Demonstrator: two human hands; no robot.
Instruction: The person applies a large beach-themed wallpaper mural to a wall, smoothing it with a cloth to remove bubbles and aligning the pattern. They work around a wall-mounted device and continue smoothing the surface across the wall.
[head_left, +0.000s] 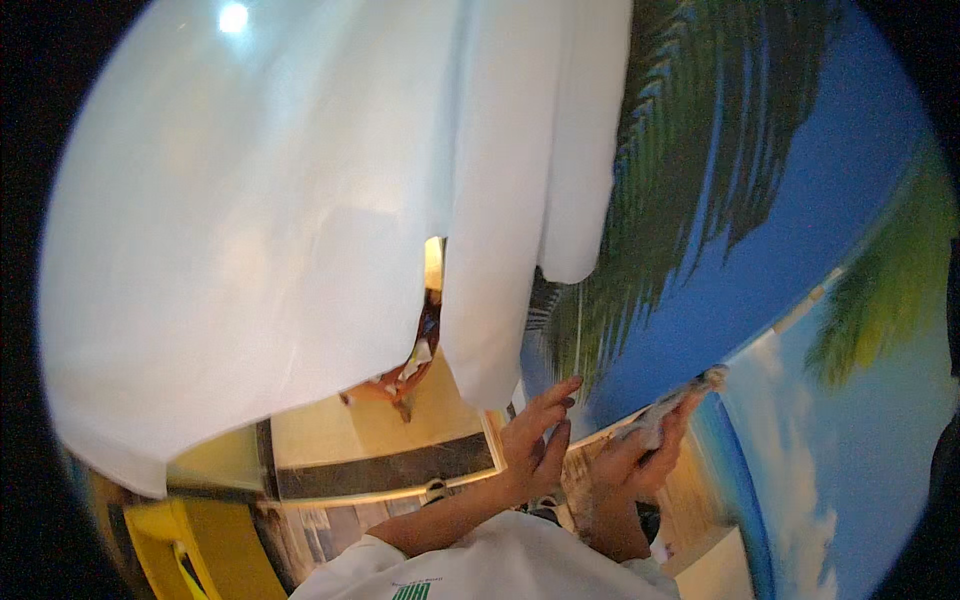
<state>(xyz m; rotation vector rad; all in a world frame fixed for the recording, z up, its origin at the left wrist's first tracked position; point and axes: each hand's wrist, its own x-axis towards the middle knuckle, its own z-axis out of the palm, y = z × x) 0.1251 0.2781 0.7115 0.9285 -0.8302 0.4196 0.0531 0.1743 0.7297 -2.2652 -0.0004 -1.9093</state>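
Observation:
My right hand (637, 465) grips a crumpled greyish-white cloth (660, 420), whose tip reaches along the edge where two printed panels meet. Palm fronds on a blue sky cover the nearer panel (690, 315). My left hand (534, 442) is raised beside the lower end of a hanging white curtain (491, 300). Its index finger points towards the palm print, and the fingers are apart with nothing seen between them. Whether its fingertips touch the panel I cannot tell. Both forearms come up from my white shirt (495, 562).
More white curtain (225, 262) fills the left side. Below it shows a pale surface with a dark border (382, 469). A yellow object (202, 547) stands at lower left, over a wood-plank floor (330, 529). On the right is a second panel (810, 465) printed with sky and clouds.

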